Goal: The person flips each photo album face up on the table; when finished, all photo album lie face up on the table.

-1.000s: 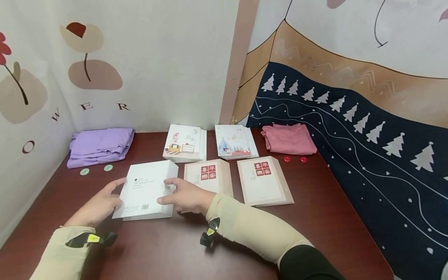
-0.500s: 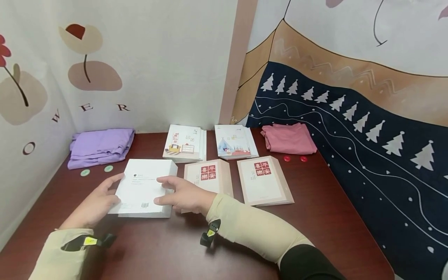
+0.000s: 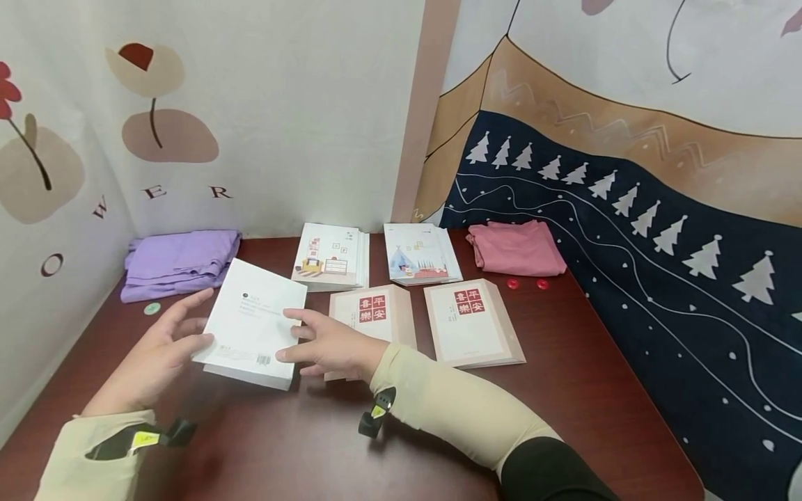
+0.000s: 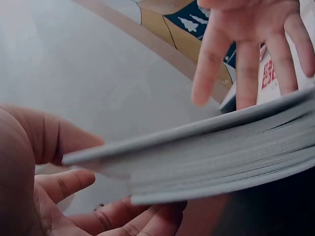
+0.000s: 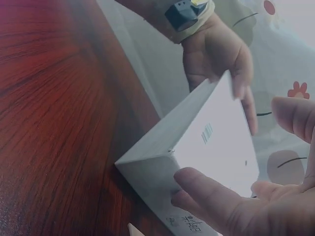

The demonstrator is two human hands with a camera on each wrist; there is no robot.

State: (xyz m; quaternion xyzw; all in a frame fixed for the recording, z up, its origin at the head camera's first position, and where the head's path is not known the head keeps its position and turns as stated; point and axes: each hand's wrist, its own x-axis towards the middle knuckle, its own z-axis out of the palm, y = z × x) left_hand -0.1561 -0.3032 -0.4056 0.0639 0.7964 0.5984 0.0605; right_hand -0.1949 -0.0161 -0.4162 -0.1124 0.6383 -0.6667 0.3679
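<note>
A thick white book (image 3: 253,327) lies back cover up, tilted, with a small barcode near its lower edge. My left hand (image 3: 153,351) holds its left, page-side edge. In the left wrist view the thumb lies on the top cover and the fingers (image 4: 142,221) reach beneath the bottom one. At the spine side, my right hand (image 3: 338,346) is spread, fingers fairly straight, and its fingertips overlap the book's right edge. The right wrist view shows the book's spine (image 5: 157,189) low over the table, with a right fingertip right at it.
Two beige books with red characters, a nearer one (image 3: 374,313) and a right one (image 3: 474,327), lie beside the hand. Behind are illustrated books (image 3: 326,257), more books (image 3: 420,257), folded purple cloth (image 3: 178,264), pink cloth (image 3: 516,249), a green disc (image 3: 152,308) and red discs (image 3: 513,284).
The white book has turned and tilted, its far corner swinging left over one green disc. My left hand has moved slightly left and down; the right hand's fingers have spread at the spine.
</note>
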